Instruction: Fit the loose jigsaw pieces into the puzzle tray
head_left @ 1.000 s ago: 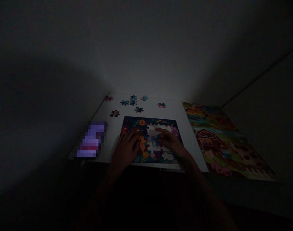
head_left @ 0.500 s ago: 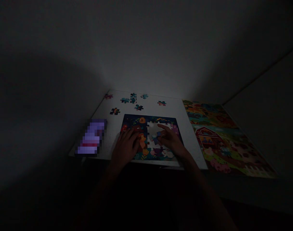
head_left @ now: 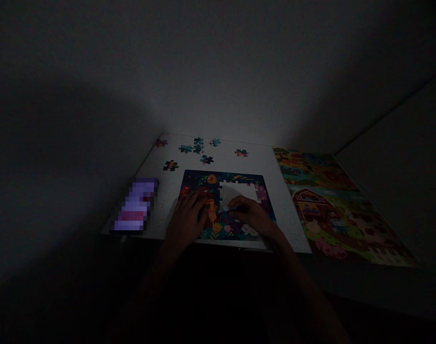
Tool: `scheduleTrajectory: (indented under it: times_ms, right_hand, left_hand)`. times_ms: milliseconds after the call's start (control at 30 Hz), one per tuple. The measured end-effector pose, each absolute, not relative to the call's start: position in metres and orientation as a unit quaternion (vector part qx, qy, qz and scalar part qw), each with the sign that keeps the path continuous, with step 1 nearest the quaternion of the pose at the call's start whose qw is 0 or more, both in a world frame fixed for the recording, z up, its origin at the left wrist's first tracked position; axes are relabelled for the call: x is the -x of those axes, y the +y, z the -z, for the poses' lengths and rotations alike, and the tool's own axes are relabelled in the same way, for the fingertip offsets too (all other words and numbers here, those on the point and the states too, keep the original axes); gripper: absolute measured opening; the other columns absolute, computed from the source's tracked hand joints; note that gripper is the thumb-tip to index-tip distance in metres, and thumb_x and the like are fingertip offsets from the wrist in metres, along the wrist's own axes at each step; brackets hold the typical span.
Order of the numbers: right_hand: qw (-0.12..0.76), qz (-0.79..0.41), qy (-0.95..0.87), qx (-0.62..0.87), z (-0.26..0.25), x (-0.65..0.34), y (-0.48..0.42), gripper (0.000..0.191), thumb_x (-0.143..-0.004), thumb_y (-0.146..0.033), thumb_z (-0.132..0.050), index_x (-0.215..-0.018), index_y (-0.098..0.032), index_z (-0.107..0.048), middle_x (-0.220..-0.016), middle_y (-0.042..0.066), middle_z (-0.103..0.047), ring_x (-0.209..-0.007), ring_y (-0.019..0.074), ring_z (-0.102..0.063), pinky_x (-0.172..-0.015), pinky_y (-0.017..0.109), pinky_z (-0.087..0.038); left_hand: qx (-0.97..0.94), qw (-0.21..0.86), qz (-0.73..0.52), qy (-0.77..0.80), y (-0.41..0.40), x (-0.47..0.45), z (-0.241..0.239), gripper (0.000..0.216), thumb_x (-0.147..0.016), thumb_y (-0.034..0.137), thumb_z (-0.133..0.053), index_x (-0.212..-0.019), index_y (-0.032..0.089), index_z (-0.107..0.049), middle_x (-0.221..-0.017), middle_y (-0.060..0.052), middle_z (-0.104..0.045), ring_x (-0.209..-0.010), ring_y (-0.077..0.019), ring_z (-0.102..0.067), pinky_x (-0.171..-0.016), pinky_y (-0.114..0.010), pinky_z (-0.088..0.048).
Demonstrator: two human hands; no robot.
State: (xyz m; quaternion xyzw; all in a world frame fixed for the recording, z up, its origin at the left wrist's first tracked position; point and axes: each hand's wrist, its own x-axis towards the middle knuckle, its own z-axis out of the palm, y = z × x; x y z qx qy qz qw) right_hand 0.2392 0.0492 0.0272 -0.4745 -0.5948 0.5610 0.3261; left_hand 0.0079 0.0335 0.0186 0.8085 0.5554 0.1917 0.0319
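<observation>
A dark, colourful animal jigsaw puzzle (head_left: 199,178) lies near the table's front edge, with a white gap (head_left: 235,189) in its middle right. My left hand (head_left: 187,217) rests flat on the puzzle's left part, fingers stretched out. My right hand (head_left: 252,214) is closed in a pinch at the lower edge of the gap. A bluish puzzle piece (head_left: 232,208) shows at its fingertips, mostly covered by the fingers. Whether that piece sits flat among the others I cannot tell.
Several loose puzzle pieces (head_left: 206,159) lie behind the puzzle on the white table (head_left: 149,165). A phone (head_left: 135,205) with a lit, blurred screen is at the left edge. Farm-picture sheets (head_left: 332,224) are on the right. A wall (head_left: 218,95) rises behind. Light is dim.
My right hand has drawn its fingers together and moved slightly down, with the bluish puzzle piece now at the gap's lower edge. My left hand stays in place.
</observation>
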Motion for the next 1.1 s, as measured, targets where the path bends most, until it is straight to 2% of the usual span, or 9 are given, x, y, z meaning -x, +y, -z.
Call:
scheduleTrajectory:
  times_ms: [367,533,700,833,967,1100]
  right_hand:
    - [0.344,-0.558,-0.587,0.474,-0.027,-0.239,0.050,0.025,-0.072,-0.034,-0.074,-0.089,-0.021,-0.059,-0.073,-0.004,-0.053,-0.061,0.0108,-0.047,-0.056,0.025,-0.036]
    - [0.407,-0.532,-0.555,0.494,-0.028,-0.238,0.048,0.033,-0.072,-0.041,-0.074,-0.096,-0.024,-0.059,-0.082,-0.001,-0.057,-0.062,0.0125,-0.048,-0.054,0.026,-0.038]
    - [0.497,-0.444,-0.487,0.565,-0.022,-0.252,0.058,0.039,-0.074,-0.048,-0.071,-0.104,-0.026,-0.060,-0.094,0.004,-0.066,-0.072,0.0195,-0.058,-0.059,0.032,-0.045]
    - [0.473,-0.421,-0.489,0.601,-0.027,-0.273,0.085,0.041,-0.073,-0.052,-0.070,-0.102,-0.023,-0.062,-0.086,0.006,-0.070,-0.073,0.0233,-0.063,-0.057,0.033,-0.046]
    - [0.457,-0.375,-0.511,0.624,-0.035,-0.288,0.136,0.045,-0.072,-0.051,-0.069,-0.105,-0.021,-0.062,-0.078,0.006,-0.072,-0.066,0.0233,-0.066,-0.055,0.033,-0.047]
    - [0.430,-0.354,-0.534,0.637,-0.036,-0.289,0.190,0.038,-0.070,-0.043,-0.068,-0.099,-0.019,-0.062,-0.074,0.007,-0.073,-0.072,0.0248,-0.069,-0.064,0.035,-0.051]
  left_hand:
    - [-0.803,0.036,-0.205,0.558,0.033,-0.008,-0.018,0.037,-0.098,0.033,-0.040,-0.126,0.020,-0.061,-0.143,-0.011,-0.052,-0.134,-0.0280,-0.046,-0.114,-0.052,-0.034]
    - [-0.804,0.016,-0.215,0.554,0.033,-0.007,-0.014,0.034,-0.097,0.030,-0.043,-0.123,0.020,-0.063,-0.141,-0.011,-0.055,-0.133,-0.0278,-0.047,-0.113,-0.052,-0.036]
    - [-0.808,0.003,-0.233,0.541,0.035,-0.003,-0.007,0.037,-0.095,0.027,-0.046,-0.129,0.023,-0.060,-0.143,-0.009,-0.053,-0.135,-0.0282,-0.046,-0.111,-0.053,-0.039]
    - [-0.804,-0.009,-0.240,0.544,0.034,-0.002,-0.003,0.036,-0.095,0.027,-0.046,-0.127,0.022,-0.061,-0.142,-0.009,-0.054,-0.133,-0.0280,-0.048,-0.110,-0.053,-0.041]
    - [-0.810,-0.009,-0.225,0.541,0.035,-0.002,-0.002,0.037,-0.096,0.027,-0.045,-0.130,0.024,-0.058,-0.143,-0.008,-0.053,-0.134,-0.0270,-0.047,-0.110,-0.054,-0.041]
    - [-0.814,-0.008,-0.223,0.536,0.035,-0.001,-0.003,0.037,-0.097,0.027,-0.044,-0.131,0.024,-0.057,-0.143,-0.007,-0.053,-0.135,-0.0266,-0.045,-0.110,-0.054,-0.042]
